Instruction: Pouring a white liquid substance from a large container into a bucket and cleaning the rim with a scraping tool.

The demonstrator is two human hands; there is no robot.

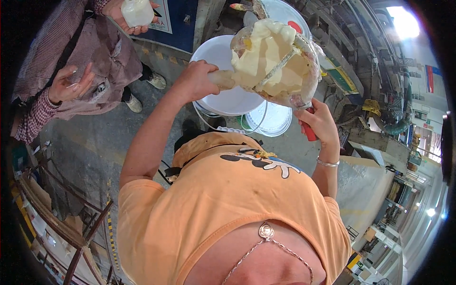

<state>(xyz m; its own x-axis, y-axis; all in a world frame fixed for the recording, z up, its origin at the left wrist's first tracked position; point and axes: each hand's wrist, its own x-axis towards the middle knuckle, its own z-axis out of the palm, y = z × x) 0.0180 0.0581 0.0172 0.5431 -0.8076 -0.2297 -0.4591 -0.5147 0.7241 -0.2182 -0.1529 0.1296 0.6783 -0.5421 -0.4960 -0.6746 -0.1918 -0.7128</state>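
My left hand (pixel 198 81) is wrapped round the pale stub handle of a large paste-smeared scoop (pixel 311 78). Thick cream-coloured paste (pixel 266 52) fills much of it and heaps over the far rim. A narrow coated strip (pixel 278 71) lies across the scoop's mouth. In my right hand (pixel 324 123) is a red-handled tool (pixel 309 127), held against the scoop's near right edge; its working end is hard to make out. Beneath the scoop stands a white bucket (pixel 209 54), its inside wall showing, with a wire bail and white grip (pixel 228 129) hanging at the near side.
At the left stands another person (pixel 102 61), one hand holding a white cup-like container (pixel 137 13). A white round lid or tub (pixel 270 119) sits beside the bucket. Another white pail (pixel 285 12) is beyond the scoop. Machinery (pixel 346 38) runs along the right; a rusty metal frame (pixel 71 232) is lower left.
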